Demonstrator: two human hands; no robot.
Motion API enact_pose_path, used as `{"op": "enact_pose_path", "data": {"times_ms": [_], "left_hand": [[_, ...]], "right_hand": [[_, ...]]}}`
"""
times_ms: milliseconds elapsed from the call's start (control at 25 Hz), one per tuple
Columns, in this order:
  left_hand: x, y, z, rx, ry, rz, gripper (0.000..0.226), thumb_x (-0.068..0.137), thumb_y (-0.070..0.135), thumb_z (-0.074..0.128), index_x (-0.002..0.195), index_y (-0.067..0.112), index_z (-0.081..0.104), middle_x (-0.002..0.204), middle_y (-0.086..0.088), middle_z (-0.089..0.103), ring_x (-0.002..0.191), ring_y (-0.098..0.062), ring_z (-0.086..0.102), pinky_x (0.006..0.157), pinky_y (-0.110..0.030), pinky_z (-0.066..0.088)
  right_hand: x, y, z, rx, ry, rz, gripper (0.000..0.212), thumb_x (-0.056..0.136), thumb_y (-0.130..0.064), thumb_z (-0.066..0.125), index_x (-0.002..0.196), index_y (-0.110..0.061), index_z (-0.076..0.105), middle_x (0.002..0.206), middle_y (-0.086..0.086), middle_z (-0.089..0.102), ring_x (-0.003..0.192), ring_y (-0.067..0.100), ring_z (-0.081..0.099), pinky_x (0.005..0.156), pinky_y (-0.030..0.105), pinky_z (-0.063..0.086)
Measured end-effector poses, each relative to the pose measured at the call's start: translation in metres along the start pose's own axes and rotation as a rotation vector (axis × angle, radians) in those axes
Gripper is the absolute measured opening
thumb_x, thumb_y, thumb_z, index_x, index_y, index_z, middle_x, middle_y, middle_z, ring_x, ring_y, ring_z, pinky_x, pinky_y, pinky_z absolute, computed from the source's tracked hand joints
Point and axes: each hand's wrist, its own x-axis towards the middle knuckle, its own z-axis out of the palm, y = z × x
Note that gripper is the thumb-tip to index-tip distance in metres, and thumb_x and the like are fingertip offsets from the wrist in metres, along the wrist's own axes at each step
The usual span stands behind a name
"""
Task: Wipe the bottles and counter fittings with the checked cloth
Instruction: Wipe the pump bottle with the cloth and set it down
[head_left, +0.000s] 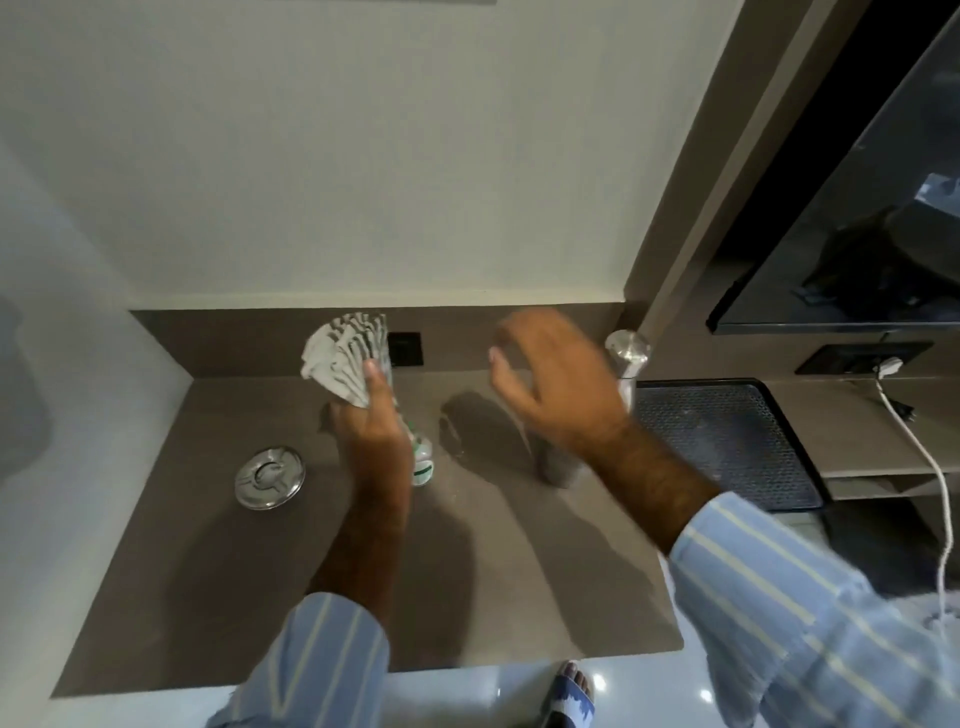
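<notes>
My left hand (366, 415) grips the bunched grey-and-white checked cloth (345, 358), held up over the brown counter (218, 571). Behind that hand stands a clear plastic bottle with a green-and-white label (423, 460), mostly hidden by my wrist. My right hand (550, 379) hovers above the counter with fingers spread and nothing in it, blurred by motion. Under and behind it stands a clear bottle with a round silver cap (626, 349); its base (558, 470) shows beneath my forearm. I cannot tell whether the hand touches it.
A round silver ashtray (269, 477) lies on the counter's left. A black wall socket (405, 348) sits in the backsplash. A dark mesh tray (727, 441) lies at the right, a white cable (930, 467) hangs beyond it, and a black screen (857, 208) hangs above.
</notes>
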Motion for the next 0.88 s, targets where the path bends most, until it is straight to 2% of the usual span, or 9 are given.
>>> {"op": "enact_pose_path", "data": {"times_ms": [80, 160, 280, 400, 520, 600, 720, 800, 880], "left_hand": [[0.015, -0.014, -0.027, 0.375, -0.029, 0.129, 0.032, 0.099, 0.023, 0.057, 0.124, 0.004, 0.061, 0.118, -0.013, 0.070, 0.099, -0.014, 0.067, 0.078, -0.010, 0.047], [0.021, -0.043, -0.039, 0.831, -0.198, 0.328, 0.034, 0.095, 0.028, 0.062, 0.116, 0.001, 0.065, 0.111, -0.023, 0.069, 0.094, -0.036, 0.067, 0.075, -0.031, 0.051], [0.025, -0.085, -0.049, 1.199, -0.554, 0.541, 0.043, 0.087, 0.026, 0.068, 0.125, 0.006, 0.062, 0.124, -0.025, 0.061, 0.106, -0.042, 0.062, 0.088, -0.049, 0.052], [0.033, -0.100, -0.050, 1.195, -0.643, 0.572, 0.059, 0.080, 0.010, 0.071, 0.137, 0.008, 0.054, 0.130, -0.026, 0.056, 0.112, -0.043, 0.059, 0.091, -0.049, 0.052], [0.046, -0.090, -0.047, 1.162, -0.647, 0.542, 0.048, 0.085, 0.009, 0.066, 0.132, 0.008, 0.058, 0.123, -0.023, 0.059, 0.106, -0.041, 0.061, 0.086, -0.046, 0.051], [0.059, -0.069, -0.050, 1.140, -0.657, 0.564, 0.044, 0.085, 0.009, 0.068, 0.128, 0.005, 0.060, 0.117, -0.023, 0.064, 0.101, -0.040, 0.064, 0.083, -0.045, 0.052], [0.076, -0.037, -0.051, 1.046, -0.362, 0.698, 0.024, 0.091, 0.025, 0.068, 0.097, 0.001, 0.071, 0.082, -0.019, 0.072, 0.067, -0.034, 0.067, 0.058, -0.040, 0.056], [0.084, -0.016, -0.047, 0.610, 0.091, 0.327, 0.040, 0.096, 0.044, 0.059, 0.083, 0.007, 0.069, 0.070, -0.008, 0.069, 0.055, -0.020, 0.064, 0.049, -0.031, 0.055], [0.079, -0.005, -0.041, 0.179, 0.161, -0.221, 0.040, 0.096, 0.052, 0.053, 0.087, 0.017, 0.067, 0.075, 0.004, 0.069, 0.063, -0.007, 0.064, 0.059, -0.023, 0.057]], "right_hand": [[-0.013, -0.005, 0.060, 0.162, -0.262, 0.201, 0.024, 0.094, -0.030, 0.056, 0.109, -0.013, 0.063, 0.106, 0.009, 0.069, 0.100, 0.027, 0.065, 0.087, 0.042, 0.053], [-0.023, -0.002, 0.120, 0.256, -0.486, 0.362, 0.033, 0.089, -0.029, 0.066, 0.118, -0.013, 0.064, 0.116, 0.013, 0.070, 0.109, 0.033, 0.065, 0.091, 0.038, 0.052], [-0.031, -0.004, 0.178, 0.434, -0.536, 0.457, 0.053, 0.079, -0.026, 0.081, 0.127, -0.009, 0.065, 0.128, 0.015, 0.070, 0.120, 0.031, 0.064, 0.090, 0.023, 0.043], [-0.033, -0.008, 0.216, 0.509, -0.501, 0.452, 0.041, 0.085, -0.026, 0.072, 0.122, -0.009, 0.070, 0.126, 0.016, 0.071, 0.121, 0.034, 0.063, 0.094, 0.026, 0.043], [-0.029, -0.008, 0.230, 0.609, -0.435, 0.493, 0.045, 0.081, -0.024, 0.077, 0.123, -0.012, 0.069, 0.123, 0.014, 0.073, 0.118, 0.031, 0.066, 0.098, 0.040, 0.052], [-0.028, -0.010, 0.222, 0.700, -0.401, 0.575, 0.051, 0.074, -0.028, 0.082, 0.122, -0.018, 0.065, 0.114, 0.006, 0.074, 0.104, 0.022, 0.070, 0.090, 0.039, 0.056], [-0.029, -0.014, 0.200, 0.940, -0.340, 0.682, 0.045, 0.076, -0.023, 0.083, 0.115, -0.016, 0.062, 0.104, 0.014, 0.072, 0.088, 0.022, 0.070, 0.081, 0.046, 0.059], [-0.028, -0.018, 0.178, 1.077, -0.326, 0.726, 0.047, 0.080, -0.026, 0.082, 0.122, -0.020, 0.060, 0.112, 0.015, 0.072, 0.094, 0.026, 0.072, 0.082, 0.044, 0.061], [-0.024, -0.023, 0.159, 1.153, -0.313, 0.745, 0.052, 0.083, -0.028, 0.080, 0.128, -0.023, 0.056, 0.113, 0.009, 0.071, 0.096, 0.023, 0.073, 0.079, 0.036, 0.062]]}}
